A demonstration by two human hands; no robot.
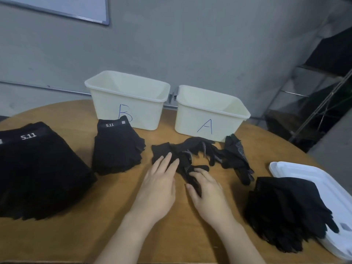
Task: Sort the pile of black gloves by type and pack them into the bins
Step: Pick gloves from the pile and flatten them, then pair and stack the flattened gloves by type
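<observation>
Matt cloth gloves (182, 159), smooth plastic bins (207, 119), wood table (76, 241)

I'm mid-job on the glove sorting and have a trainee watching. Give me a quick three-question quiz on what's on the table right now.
1. True or false: bin A stands to the right of bin B in the head view.
2. Multiple choice: the left hand rests on (a) the white tray, (b) the loose gloves in the middle, (c) bin B.
3. Fill in: the folded stack in front of bin B carries the printed label ____.

Key: 1 true. 2 b; the right hand touches the same gloves. 3 5.11.
</observation>
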